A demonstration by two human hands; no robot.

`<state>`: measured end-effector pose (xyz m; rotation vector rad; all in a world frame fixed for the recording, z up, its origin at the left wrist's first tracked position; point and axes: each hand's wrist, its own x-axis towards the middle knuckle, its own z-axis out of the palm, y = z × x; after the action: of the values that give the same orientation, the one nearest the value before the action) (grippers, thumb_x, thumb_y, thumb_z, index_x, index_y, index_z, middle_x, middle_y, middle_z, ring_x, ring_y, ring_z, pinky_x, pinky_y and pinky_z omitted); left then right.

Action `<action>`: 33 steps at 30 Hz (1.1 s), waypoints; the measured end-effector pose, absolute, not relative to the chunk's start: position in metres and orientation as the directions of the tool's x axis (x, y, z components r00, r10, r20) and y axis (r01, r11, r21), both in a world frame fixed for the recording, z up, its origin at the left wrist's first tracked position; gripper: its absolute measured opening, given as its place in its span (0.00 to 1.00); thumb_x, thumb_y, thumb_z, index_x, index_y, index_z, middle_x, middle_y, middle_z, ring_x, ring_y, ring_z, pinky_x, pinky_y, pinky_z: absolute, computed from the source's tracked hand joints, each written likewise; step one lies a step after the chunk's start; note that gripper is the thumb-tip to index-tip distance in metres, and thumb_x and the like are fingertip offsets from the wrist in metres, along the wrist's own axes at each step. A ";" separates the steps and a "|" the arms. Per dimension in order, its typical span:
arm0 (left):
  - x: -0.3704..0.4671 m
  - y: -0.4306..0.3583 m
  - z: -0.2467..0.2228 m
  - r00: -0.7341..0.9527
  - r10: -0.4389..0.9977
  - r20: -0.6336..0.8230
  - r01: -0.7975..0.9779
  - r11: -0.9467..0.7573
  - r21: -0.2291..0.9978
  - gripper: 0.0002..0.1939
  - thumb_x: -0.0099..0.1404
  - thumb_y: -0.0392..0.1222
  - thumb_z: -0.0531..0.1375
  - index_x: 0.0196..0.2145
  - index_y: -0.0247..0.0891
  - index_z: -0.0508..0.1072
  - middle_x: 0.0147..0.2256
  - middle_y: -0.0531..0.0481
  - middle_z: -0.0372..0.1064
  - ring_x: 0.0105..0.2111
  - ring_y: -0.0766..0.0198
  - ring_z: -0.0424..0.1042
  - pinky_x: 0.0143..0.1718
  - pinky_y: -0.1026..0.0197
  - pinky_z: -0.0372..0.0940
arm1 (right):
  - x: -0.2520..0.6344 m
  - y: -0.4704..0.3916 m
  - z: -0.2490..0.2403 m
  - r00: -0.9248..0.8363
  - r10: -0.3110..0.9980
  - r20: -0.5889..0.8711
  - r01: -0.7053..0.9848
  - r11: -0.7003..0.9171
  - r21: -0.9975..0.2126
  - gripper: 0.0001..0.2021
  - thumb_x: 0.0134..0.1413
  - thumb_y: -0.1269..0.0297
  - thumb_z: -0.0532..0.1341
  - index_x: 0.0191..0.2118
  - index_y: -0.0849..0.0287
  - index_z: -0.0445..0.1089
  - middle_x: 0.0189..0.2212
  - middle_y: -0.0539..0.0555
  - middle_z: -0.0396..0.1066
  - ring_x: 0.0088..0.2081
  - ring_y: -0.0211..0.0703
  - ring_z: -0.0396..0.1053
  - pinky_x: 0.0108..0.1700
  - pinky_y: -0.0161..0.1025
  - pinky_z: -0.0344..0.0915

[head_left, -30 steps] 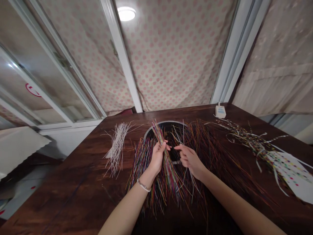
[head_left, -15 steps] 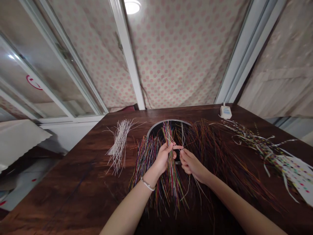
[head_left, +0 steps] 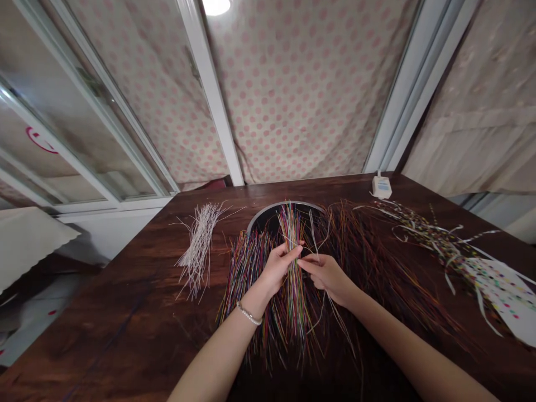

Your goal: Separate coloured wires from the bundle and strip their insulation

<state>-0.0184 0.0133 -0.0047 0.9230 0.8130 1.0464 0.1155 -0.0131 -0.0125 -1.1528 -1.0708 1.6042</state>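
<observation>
My left hand (head_left: 280, 266) is closed round a bundle of thin multicoloured wires (head_left: 298, 304), its thumb lying across the front. A pale strand crosses the bundle at the thumb. Just to the right, my right hand (head_left: 325, 274) is closed on several thin white wires (head_left: 312, 226), whose ends stick out above and below the fingers. Its fingertips reach the bundle's right side. Beside my left hand lies a heap of loose multicoloured wires (head_left: 247, 268). Behind the hands is a round dark tray (head_left: 262, 219) with a pale rim, partly hidden by the wires.
A bunch of white wires (head_left: 199, 243) lies on the dark wooden table (head_left: 138, 268) at left. Reddish-brown wires (head_left: 389, 279) spread out on the right. Farther right are spotted ribbons (head_left: 422, 229) and a dotted white sheet (head_left: 502, 290). A small white box (head_left: 381, 187) stands at the back.
My right hand has moved against the bundle, and its fingers have shifted on the white wires. My left index finger, stretched rightward before, is now curled behind the bundle. The view has shifted slightly.
</observation>
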 end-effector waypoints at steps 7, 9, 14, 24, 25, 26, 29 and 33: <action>-0.019 0.013 -0.008 0.271 0.953 -0.135 -0.288 0.214 0.933 0.14 0.45 0.43 0.66 0.30 0.33 0.74 0.28 0.48 0.72 0.26 0.66 0.68 0.32 0.63 0.60 | 0.118 -0.012 -0.011 -0.104 0.968 -0.231 -0.160 -0.245 -0.956 0.15 0.37 0.55 0.64 0.23 0.62 0.63 0.12 0.39 0.43 0.13 0.24 0.39 0.15 0.30 0.34; -0.020 0.013 -0.008 0.260 0.953 -0.152 -0.287 0.227 0.931 0.14 0.45 0.43 0.66 0.29 0.32 0.74 0.27 0.48 0.71 0.25 0.66 0.68 0.31 0.63 0.61 | 0.120 -0.011 -0.012 -0.078 0.974 -0.214 -0.152 -0.224 -0.963 0.14 0.38 0.56 0.64 0.24 0.63 0.63 0.12 0.39 0.43 0.13 0.24 0.39 0.15 0.30 0.34; -0.021 0.014 -0.008 0.237 0.957 -0.169 -0.290 0.236 0.927 0.14 0.46 0.43 0.66 0.29 0.31 0.73 0.26 0.47 0.72 0.25 0.65 0.69 0.31 0.61 0.62 | 0.120 -0.009 -0.016 -0.021 0.986 -0.165 -0.081 -0.166 -0.983 0.13 0.40 0.57 0.62 0.25 0.64 0.66 0.12 0.40 0.46 0.13 0.25 0.40 0.15 0.30 0.35; -0.020 0.015 -0.012 0.268 0.957 -0.110 -0.255 0.181 0.950 0.14 0.46 0.42 0.66 0.30 0.32 0.73 0.30 0.46 0.72 0.29 0.64 0.69 0.35 0.61 0.62 | 0.122 -0.009 -0.022 0.018 1.000 0.015 0.159 0.012 -0.987 0.13 0.44 0.57 0.58 0.24 0.63 0.68 0.13 0.45 0.52 0.15 0.28 0.46 0.17 0.31 0.42; -0.020 0.015 -0.012 0.257 0.960 -0.108 -0.254 0.175 0.951 0.14 0.46 0.42 0.66 0.30 0.32 0.73 0.29 0.46 0.72 0.28 0.64 0.69 0.35 0.61 0.62 | 0.122 -0.008 -0.023 0.031 0.999 0.034 0.182 0.028 -0.983 0.12 0.44 0.57 0.58 0.24 0.63 0.68 0.13 0.45 0.54 0.15 0.29 0.47 0.17 0.31 0.42; -0.020 0.015 -0.013 0.239 0.966 -0.104 -0.255 0.166 0.953 0.13 0.46 0.42 0.66 0.30 0.32 0.73 0.29 0.46 0.72 0.28 0.64 0.69 0.34 0.61 0.62 | 0.123 -0.008 -0.023 0.045 0.998 0.046 0.192 0.036 -0.981 0.12 0.44 0.57 0.58 0.24 0.62 0.68 0.14 0.46 0.55 0.16 0.29 0.48 0.18 0.31 0.43; -0.020 0.016 -0.014 0.197 0.975 -0.099 -0.261 0.150 0.954 0.14 0.45 0.42 0.66 0.30 0.32 0.74 0.29 0.45 0.72 0.28 0.64 0.69 0.34 0.62 0.62 | 0.123 -0.006 -0.022 0.078 0.997 0.019 0.144 0.007 -0.990 0.11 0.42 0.57 0.58 0.24 0.61 0.68 0.12 0.45 0.55 0.14 0.29 0.47 0.17 0.31 0.42; -0.021 0.016 -0.013 0.212 0.970 -0.118 -0.274 0.175 0.946 0.14 0.45 0.42 0.66 0.30 0.31 0.74 0.29 0.45 0.73 0.28 0.63 0.70 0.34 0.61 0.62 | 0.122 -0.005 -0.017 0.024 0.997 -0.076 0.054 -0.077 -0.996 0.11 0.42 0.56 0.58 0.24 0.60 0.65 0.10 0.42 0.49 0.12 0.28 0.44 0.15 0.31 0.38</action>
<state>-0.0206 0.0157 -0.0127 0.9729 0.9230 1.0877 0.1222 -0.0053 -0.0174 -1.3168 -1.1967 1.2228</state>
